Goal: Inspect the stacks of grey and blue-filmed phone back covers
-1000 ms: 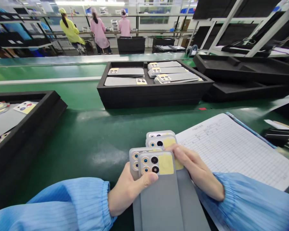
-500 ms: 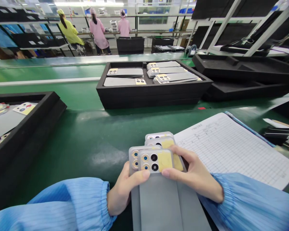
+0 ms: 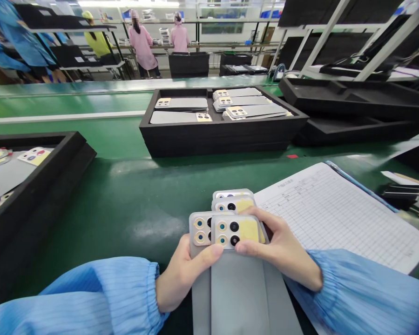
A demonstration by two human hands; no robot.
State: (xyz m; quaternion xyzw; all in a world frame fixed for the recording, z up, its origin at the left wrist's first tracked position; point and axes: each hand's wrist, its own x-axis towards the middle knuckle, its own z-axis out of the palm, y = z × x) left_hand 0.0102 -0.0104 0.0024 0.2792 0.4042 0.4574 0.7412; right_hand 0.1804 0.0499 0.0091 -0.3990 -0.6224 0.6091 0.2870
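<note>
Several grey phone back panels (image 3: 239, 288) with camera cutouts and yellow film lie overlapped and fanned in front of me. My left hand (image 3: 186, 272) grips the left edge of the stack, its thumb on the face just below the camera area. From the right, my right hand (image 3: 281, 246) pinches the top panel and those beneath it, thumb near the black lens rings and fingers behind the yellow film. The fingers under the stack are hidden. Beside my right hand lies a printed grid sheet (image 3: 335, 218) on a blue-edged board.
A black tray (image 3: 219, 137) of stacked panels stands ahead on the green table (image 3: 143, 186). Another black tray (image 3: 56, 186) with panels is at the left. More black trays (image 3: 356, 104) are stacked at the right. People in pink, yellow and blue are in the background.
The top panel has shifted slightly right across the stack, uncovering more of the left panel's lens rings. My hands moved a little with it. At the far left, a rack and people in blue moved right.
</note>
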